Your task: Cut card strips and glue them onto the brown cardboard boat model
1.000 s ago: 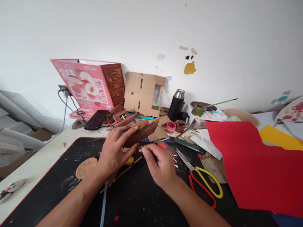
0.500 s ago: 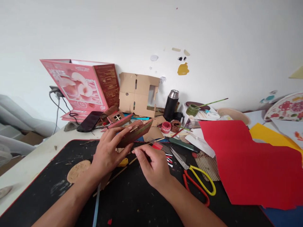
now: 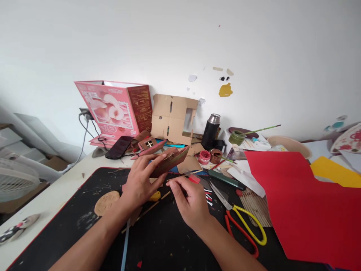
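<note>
My left hand [image 3: 141, 184] is closed around a small brown boat-shaped cardboard model [image 3: 174, 162], thumb below and fingers over its near side. The model tilts up to the right, with a reddish edge. Just below it, my right hand [image 3: 191, 201] is curled with thumb and forefinger pinched together. Whatever lies between those fingertips is too small to make out. Beneath the hands are a yellow cutter piece [image 3: 155, 196] and thin wooden strips [image 3: 153, 206]. Behind the left hand sits a small model house with a window [image 3: 149, 144].
Scissors [image 3: 225, 199] with red and yellow handles lie right of my right hand, beside red card [image 3: 304, 210]. Paint jars [image 3: 204, 157], a black flask [image 3: 211, 131] and a phone [image 3: 119, 147] stand or lie behind. A round clay-coloured disc [image 3: 105, 203] lies on the black mat [image 3: 158, 244].
The view has swung left and slightly up, so everything sits farther right and lower. Both hands keep nearly the same pose at the model.
</note>
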Demonstrator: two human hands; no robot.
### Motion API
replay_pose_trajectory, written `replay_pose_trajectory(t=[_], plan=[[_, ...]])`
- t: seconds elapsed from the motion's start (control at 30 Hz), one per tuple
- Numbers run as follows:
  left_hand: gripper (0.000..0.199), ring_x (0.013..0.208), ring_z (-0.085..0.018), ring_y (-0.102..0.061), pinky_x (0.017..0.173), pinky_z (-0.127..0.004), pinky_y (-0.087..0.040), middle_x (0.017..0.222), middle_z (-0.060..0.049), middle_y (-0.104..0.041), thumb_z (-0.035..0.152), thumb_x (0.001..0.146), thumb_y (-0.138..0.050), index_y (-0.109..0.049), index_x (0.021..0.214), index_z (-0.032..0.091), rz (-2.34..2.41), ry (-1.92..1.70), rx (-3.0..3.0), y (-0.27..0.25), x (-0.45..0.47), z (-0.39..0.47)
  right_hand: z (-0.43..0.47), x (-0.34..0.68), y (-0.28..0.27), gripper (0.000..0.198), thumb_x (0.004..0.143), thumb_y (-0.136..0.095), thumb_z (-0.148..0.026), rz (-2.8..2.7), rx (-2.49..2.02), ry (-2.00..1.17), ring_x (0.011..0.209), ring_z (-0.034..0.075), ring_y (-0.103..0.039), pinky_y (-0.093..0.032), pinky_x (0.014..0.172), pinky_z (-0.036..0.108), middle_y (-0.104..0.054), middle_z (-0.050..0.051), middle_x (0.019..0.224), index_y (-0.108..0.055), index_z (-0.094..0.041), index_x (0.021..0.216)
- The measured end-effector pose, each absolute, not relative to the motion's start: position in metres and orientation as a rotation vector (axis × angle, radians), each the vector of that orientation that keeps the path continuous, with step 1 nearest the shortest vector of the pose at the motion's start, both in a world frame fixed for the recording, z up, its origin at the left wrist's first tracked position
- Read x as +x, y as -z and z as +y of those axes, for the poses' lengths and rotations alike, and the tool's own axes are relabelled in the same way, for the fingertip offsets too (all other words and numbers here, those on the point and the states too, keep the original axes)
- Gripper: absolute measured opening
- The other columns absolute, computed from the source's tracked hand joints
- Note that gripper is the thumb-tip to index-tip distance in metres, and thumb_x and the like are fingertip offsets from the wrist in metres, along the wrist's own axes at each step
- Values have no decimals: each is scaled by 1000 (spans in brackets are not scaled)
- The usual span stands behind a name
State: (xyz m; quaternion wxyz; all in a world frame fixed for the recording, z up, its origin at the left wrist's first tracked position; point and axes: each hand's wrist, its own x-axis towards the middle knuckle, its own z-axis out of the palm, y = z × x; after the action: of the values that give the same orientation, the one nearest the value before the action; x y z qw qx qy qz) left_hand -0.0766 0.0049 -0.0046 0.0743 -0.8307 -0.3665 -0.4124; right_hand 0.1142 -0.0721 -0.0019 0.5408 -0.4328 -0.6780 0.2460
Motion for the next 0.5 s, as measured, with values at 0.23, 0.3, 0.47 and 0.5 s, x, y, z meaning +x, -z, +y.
replay_pose_trajectory(t=[0.23, 0.3, 0.47, 0.5], plan=[[55, 117, -31, -68, 100, -49, -55, 129, -11, -69, 29, 101, -70, -53, 153, 32, -1108, 1245, -2492, 3, -77, 4, -72, 114, 0, 30, 111, -55, -34, -1628, -1019, -559, 65, 16, -70, -51, 61, 25, -77, 3, 78, -78, -21, 98], [55, 117, -31, -68, 100, -49, -55, 129, -11, -68, 28, 101, -69, -52, 154, 33, -1103, 1249, -2503, 3, -77, 4, -72, 114, 0, 30, 111, -54, -33, -1626, -1018, -550, 65, 17, -71, -51, 61, 25, -78, 3, 78, -79, -21, 99], [57, 120, -31, -67, 101, -49, -54, 131, -11, -69, 27, 101, -68, -52, 155, 33, -1096, 1277, -2506, 2, -77, 4, -72, 114, 0, 30, 111, -54, -33, -1632, -1008, -568, 68, 18, -74, -53, 63, 26, -80, 4, 81, -80, -22, 100], [57, 120, -32, -68, 101, -49, -54, 130, -11, -69, 27, 101, -68, -53, 155, 33, -1102, 1284, -2498, 2, -77, 4, -72, 114, 1, 30, 111, -54, -33, -1633, -1008, -568, 68, 18, -74, -53, 63, 25, -80, 4, 82, -80, -22, 100]])
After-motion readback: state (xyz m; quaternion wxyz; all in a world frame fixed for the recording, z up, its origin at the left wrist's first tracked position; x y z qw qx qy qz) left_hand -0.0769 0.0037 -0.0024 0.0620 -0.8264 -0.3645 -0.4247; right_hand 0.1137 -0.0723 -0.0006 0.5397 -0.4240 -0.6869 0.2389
